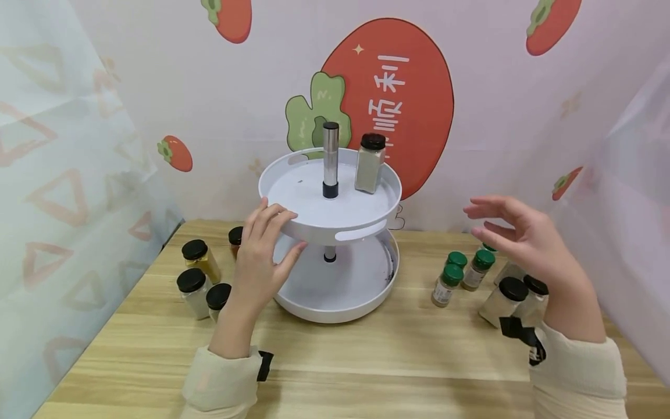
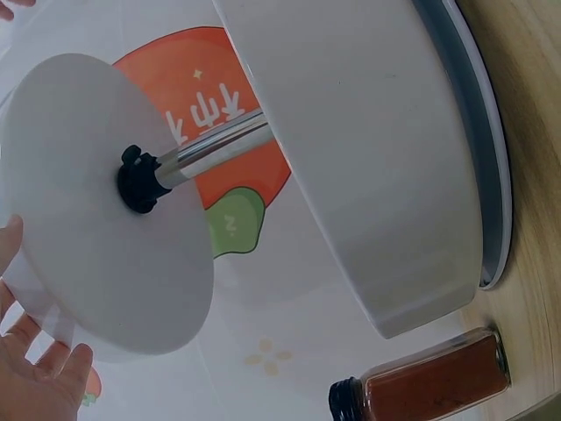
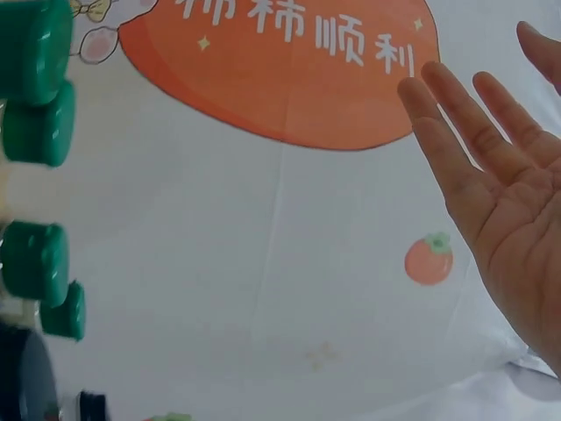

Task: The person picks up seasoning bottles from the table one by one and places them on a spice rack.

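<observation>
Head view | wood table (image 1: pixel 398 361), printed backdrop (image 1: pixel 487 105) | left hand (image 1: pixel 263 256) touches upper tray (image 1: pixel 293 189), right hand (image 1: pixel 528 238) raised, both splayed

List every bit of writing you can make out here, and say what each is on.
"顺利": white characters on the red printed fruit on the backdrop.
"柿柿", as far as shown: same fruit, before those two, in the right wrist view; the picture's edge cuts them.
Labels on the green-capped jars: too small to read.
White marks on the black strap at the right sleeve: too small to read.
</observation>
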`<action>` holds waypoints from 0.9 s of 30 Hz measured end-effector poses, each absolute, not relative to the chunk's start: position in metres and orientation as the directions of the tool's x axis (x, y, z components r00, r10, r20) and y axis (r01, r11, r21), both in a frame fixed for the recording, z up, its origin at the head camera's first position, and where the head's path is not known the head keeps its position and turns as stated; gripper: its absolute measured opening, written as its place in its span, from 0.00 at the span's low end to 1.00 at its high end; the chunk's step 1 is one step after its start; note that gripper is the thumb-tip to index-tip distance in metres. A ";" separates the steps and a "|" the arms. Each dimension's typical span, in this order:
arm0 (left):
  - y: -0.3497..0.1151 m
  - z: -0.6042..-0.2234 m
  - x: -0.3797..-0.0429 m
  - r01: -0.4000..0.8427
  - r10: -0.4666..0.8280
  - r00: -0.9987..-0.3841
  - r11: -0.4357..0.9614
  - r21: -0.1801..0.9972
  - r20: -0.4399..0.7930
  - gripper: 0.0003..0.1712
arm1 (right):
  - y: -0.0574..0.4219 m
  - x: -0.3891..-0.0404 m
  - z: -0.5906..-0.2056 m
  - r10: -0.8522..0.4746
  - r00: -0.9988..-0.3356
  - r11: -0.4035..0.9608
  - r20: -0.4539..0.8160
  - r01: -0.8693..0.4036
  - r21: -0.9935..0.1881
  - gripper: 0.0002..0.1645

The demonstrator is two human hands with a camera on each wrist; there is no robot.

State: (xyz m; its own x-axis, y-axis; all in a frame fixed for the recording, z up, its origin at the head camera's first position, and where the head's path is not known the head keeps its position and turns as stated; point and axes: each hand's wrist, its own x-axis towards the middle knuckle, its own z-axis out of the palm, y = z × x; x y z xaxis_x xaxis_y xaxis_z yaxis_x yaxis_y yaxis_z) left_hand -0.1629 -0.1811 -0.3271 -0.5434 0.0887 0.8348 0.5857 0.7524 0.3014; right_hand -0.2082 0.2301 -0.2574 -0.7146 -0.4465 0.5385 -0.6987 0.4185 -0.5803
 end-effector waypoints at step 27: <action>-0.180 -0.327 -0.160 0.563 0.075 -0.558 0.766 0.310 0.827 0.29 | 0.310 -0.180 -0.320 -0.243 -0.823 0.539 0.513 -0.554 -0.634 0.29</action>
